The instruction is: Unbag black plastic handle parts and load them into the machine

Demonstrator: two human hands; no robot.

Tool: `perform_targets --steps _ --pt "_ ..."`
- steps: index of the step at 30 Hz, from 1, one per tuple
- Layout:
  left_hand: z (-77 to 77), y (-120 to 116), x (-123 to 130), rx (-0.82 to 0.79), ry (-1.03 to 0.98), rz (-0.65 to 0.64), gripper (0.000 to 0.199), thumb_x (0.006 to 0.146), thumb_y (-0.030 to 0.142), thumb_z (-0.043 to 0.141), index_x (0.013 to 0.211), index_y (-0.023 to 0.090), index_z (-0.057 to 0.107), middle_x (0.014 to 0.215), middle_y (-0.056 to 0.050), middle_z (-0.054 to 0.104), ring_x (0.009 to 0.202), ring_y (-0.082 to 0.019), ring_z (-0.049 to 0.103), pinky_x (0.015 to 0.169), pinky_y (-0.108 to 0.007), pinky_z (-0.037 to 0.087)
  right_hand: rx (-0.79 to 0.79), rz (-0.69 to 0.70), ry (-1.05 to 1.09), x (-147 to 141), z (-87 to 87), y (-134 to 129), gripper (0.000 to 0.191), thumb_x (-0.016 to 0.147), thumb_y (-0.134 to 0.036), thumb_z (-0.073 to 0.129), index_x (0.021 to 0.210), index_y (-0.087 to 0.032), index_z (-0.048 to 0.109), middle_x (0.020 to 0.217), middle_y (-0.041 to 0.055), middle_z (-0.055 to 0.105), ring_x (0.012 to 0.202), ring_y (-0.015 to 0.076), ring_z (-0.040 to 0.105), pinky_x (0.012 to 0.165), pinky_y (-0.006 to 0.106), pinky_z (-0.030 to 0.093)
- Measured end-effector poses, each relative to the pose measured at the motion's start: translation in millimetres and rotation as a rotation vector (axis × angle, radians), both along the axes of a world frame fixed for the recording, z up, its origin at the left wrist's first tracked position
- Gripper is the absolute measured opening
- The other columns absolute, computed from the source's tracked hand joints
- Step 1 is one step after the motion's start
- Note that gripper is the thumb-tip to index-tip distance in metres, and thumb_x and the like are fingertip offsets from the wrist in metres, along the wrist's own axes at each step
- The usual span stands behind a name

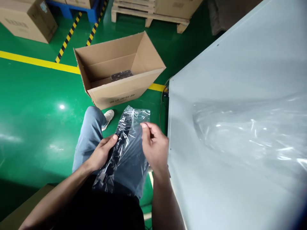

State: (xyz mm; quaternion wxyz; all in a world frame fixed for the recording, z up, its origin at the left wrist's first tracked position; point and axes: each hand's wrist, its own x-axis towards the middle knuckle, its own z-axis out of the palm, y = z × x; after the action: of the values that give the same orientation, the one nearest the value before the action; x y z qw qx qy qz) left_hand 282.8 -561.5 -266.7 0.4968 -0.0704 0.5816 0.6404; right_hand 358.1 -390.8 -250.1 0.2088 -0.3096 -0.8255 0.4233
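Note:
A clear plastic bag (134, 140) lies over my lap, with a long dark item (122, 137) inside along its left side; what the item is I cannot make out. My left hand (103, 151) is closed round the bag's left side and the dark item, thumb on top. At the bag's upper right, my right hand (154, 140) pinches the plastic edge between thumb and fingers. Just beyond my knees stands an open cardboard box (122, 89), with a dark plastic-wrapped piece (122, 75) at its bottom.
To my right is a pale grey surface (192, 179) with a sheet of clear plastic (251, 134) on it. Farther off are a wooden pallet (148, 14), a blue pallet (91, 11) and a closed carton (28, 20). Yellow lines (40, 62) mark the green floor (35, 105).

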Motion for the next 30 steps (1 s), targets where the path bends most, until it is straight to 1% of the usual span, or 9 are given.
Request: perform_targets --steps 2,5,8,12,16,19,23,26,30 --pt "4.0 -4 -1 -0.004 -0.045 -0.026 0.072 0.075 0.082 0.078 0.094 0.013 0.080 0.081 -0.008 0.078 0.077 -0.021 0.070 0.069 -0.026 0.053 -0.035 0.000 0.003 2 -4.8 2 0.027 0.104 -0.039 0.056 0.103 -0.021 0.075 0.083 0.0039 0.074 0.070 0.0167 0.066 0.068 0.031 0.051" --pt "3.9 -7 -4 -0.009 -0.146 -0.090 0.080 0.073 0.088 0.072 0.087 0.010 0.079 0.075 -0.010 0.075 0.058 -0.018 0.062 0.056 -0.028 0.049 -0.110 -0.012 0.020 8 -3.6 3 0.026 0.103 -0.041 0.058 0.104 -0.022 0.076 0.074 0.0003 0.068 0.064 0.0147 0.060 0.061 0.029 0.047" --pt "-6.6 -7 -9 -0.008 -0.172 -0.132 0.080 0.072 0.089 0.071 0.086 0.010 0.077 0.067 -0.010 0.072 0.051 -0.018 0.059 0.050 -0.029 0.047 -0.324 -0.009 0.050 12 8.1 -3 0.028 0.102 -0.046 0.060 0.100 -0.022 0.073 0.062 -0.0044 0.057 0.052 0.0116 0.050 0.051 0.026 0.041" --pt "-24.3 0 -13 0.080 -0.104 -0.139 0.063 0.078 0.070 0.081 0.105 0.014 0.078 0.091 -0.010 0.077 0.075 -0.021 0.069 0.067 -0.029 0.054 -0.642 0.027 0.117 15 25.4 -14 0.030 0.103 -0.052 0.060 0.099 -0.024 0.068 0.053 -0.0084 0.048 0.039 0.0084 0.040 0.039 0.024 0.032" --pt "-24.7 7 -5 0.140 0.130 -0.079 0.058 0.090 0.064 0.072 0.127 0.019 0.071 0.123 -0.012 0.076 0.106 -0.025 0.071 0.088 -0.034 0.056 -0.795 -0.040 0.202 22 32.8 -20 0.032 0.102 -0.057 0.061 0.100 -0.025 0.063 0.053 -0.0109 0.045 0.034 0.0064 0.034 0.033 0.021 0.024" --pt "-13.3 10 6 0.185 0.491 -0.045 0.048 0.096 0.047 0.071 0.137 0.023 0.064 0.141 -0.010 0.069 0.129 -0.026 0.064 0.108 -0.038 0.051 -0.813 -0.072 0.209 28 33.9 -21 0.031 0.101 -0.056 0.063 0.099 -0.025 0.061 0.055 -0.0111 0.046 0.035 0.0058 0.036 0.033 0.020 0.025" --pt "3.3 21 14 0.179 0.853 -0.245 0.058 0.090 0.022 0.073 0.147 0.025 0.058 0.149 -0.009 0.064 0.137 -0.027 0.060 0.118 -0.039 0.047 -0.811 -0.080 0.193 32 32.5 -24 0.032 0.101 -0.057 0.062 0.099 -0.025 0.059 0.055 -0.0112 0.048 0.036 0.0066 0.038 0.033 0.019 0.027" --pt "10.2 31 15 0.094 0.839 -0.269 0.048 0.093 0.021 0.067 0.140 0.025 0.067 0.144 -0.009 0.068 0.134 -0.029 0.063 0.119 -0.039 0.048 -0.774 -0.026 0.160 32 30.5 -29 0.033 0.102 -0.058 0.060 0.099 -0.025 0.058 0.052 -0.0110 0.049 0.035 0.0074 0.040 0.034 0.020 0.028" --pt "9.6 36 14 0.001 0.742 -0.233 0.037 0.099 0.035 0.063 0.133 0.024 0.075 0.135 -0.010 0.074 0.125 -0.031 0.069 0.115 -0.040 0.050 -0.734 -0.049 0.106 36 29.5 -30 0.036 0.101 -0.061 0.058 0.095 -0.025 0.056 0.050 -0.0105 0.049 0.033 0.0081 0.040 0.033 0.021 0.027"
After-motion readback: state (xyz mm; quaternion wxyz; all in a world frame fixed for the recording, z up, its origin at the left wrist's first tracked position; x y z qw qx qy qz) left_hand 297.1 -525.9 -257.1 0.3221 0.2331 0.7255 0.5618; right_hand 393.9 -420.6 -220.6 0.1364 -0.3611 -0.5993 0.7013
